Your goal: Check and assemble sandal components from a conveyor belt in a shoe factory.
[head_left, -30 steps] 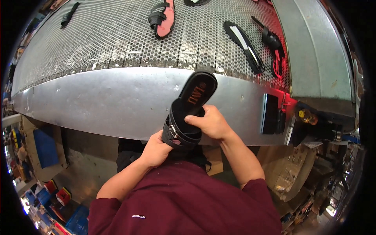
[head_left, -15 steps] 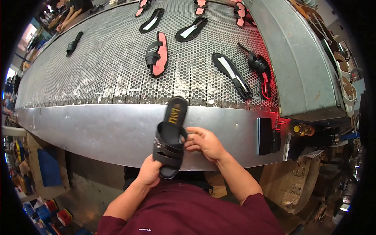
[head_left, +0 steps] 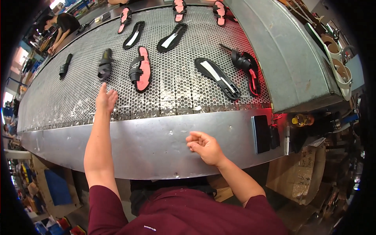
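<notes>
Holey metal belt (head_left: 176, 94) carries sandals; left hand (head_left: 105, 100) reaches, fingers spread, near a black sandal (head_left: 104, 64); right hand (head_left: 205, 147) hangs loose, empty.

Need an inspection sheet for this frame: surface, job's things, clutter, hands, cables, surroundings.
Surface: perforated metal conveyor, plain steel apron at the near edge.
Job's things: black sandal lies nearest the left hand; pink-soled sandal beside it.
Clutter: black soles, more sandals farther up.
Hands: left hand open, stretched over the belt; right hand empty, loosely curled over the apron.
Cables: nothing seen.
Surroundings: another person far left; cardboard boxes at right.
</notes>
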{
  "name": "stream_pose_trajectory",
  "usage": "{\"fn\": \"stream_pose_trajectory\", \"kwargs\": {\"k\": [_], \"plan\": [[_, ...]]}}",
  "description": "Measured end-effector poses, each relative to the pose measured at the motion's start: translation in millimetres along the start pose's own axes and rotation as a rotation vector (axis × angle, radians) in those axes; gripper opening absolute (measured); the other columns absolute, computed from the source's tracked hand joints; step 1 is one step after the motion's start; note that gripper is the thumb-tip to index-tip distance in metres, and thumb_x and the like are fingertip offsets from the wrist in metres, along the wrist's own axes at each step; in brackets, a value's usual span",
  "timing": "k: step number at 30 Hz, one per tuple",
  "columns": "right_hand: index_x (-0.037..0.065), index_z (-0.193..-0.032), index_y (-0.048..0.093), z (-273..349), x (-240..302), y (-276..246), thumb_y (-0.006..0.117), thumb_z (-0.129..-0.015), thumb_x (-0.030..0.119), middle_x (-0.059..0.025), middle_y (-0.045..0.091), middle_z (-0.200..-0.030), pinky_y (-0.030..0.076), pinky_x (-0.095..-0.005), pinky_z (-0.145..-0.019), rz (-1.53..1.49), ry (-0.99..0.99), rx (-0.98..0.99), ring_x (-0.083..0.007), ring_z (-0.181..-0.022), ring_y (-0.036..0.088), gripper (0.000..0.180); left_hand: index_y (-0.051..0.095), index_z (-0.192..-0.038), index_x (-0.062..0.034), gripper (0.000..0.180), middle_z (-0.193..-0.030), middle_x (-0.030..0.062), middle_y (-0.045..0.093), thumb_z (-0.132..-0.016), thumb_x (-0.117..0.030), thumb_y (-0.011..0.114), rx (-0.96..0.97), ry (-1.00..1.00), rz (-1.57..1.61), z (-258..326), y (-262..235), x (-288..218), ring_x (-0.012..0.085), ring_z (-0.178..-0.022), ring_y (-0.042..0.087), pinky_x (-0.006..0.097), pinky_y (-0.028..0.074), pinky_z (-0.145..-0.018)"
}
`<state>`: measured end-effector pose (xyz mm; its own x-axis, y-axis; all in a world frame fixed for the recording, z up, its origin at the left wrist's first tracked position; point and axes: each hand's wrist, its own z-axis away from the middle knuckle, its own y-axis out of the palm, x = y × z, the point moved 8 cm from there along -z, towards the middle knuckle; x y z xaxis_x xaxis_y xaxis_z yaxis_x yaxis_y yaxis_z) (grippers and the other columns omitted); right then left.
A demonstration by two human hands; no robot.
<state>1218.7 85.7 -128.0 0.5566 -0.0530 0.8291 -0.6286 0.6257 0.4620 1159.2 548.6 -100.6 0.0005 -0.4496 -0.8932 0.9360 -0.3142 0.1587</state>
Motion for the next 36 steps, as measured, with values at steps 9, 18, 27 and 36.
{"fn": "stream_pose_trajectory", "kwargs": {"k": [9, 18, 27, 36], "plan": [[0.003, -0.137, 0.048, -65, 141, -134, 0.075, -0.078, 0.041, -0.0250, 0.046, -0.139, 0.031, -0.0503, -0.110, 1.604, -0.513, -0.828, -0.0417, -0.131, 0.040, 0.075, 0.054, -0.130, 0.0042, 0.073, -0.119, 0.0190, 0.064, -0.082, -0.047, 0.075, 0.186, 0.507, -0.851, 104, 105, 41, 0.0275, -0.111, 0.060, 0.036, 0.045, -0.096], [0.002, -0.128, 0.057, -74, 137, -134, 0.071, -0.079, 0.036, -0.0198, 0.057, -0.125, 0.038, -0.0470, -0.104, 1.455, -0.411, -0.723, -0.0375, -0.119, 0.050, 0.062, 0.064, -0.097, 0.0009, 0.023, -0.069, 0.0023, 0.060, -0.095, -0.022, 0.058, 0.141, 0.529, -0.554, 92, 93, 45, 0.0110, -0.060, 0.053, 0.031, 0.042, -0.055], [0.001, -0.119, 0.059, 45, 50, -1, 0.080, -0.069, 0.035, -0.0180, 0.052, -0.126, 0.041, -0.0493, -0.095, 1.401, -0.547, -0.300, -0.0381, -0.110, 0.051, 0.064, 0.053, -0.123, 0.0053, 0.028, -0.106, 0.0120, 0.067, -0.096, -0.003, 0.051, 0.363, 0.466, -0.181, 212, 6, -16, 0.0148, -0.091, 0.066, 0.028, 0.054, -0.081], [0.005, -0.127, 0.055, 67, 131, 67, 0.081, -0.066, 0.046, -0.0228, 0.046, -0.136, 0.037, -0.0527, -0.101, 1.417, -0.923, 0.036, -0.0382, -0.121, 0.047, 0.078, 0.055, -0.119, 0.0055, 0.031, -0.107, 0.0156, 0.067, -0.089, 0.002, 0.051, 0.564, -0.152, -0.147, 281, 20, 63, 0.0191, -0.090, 0.068, 0.031, 0.055, -0.084]]}}
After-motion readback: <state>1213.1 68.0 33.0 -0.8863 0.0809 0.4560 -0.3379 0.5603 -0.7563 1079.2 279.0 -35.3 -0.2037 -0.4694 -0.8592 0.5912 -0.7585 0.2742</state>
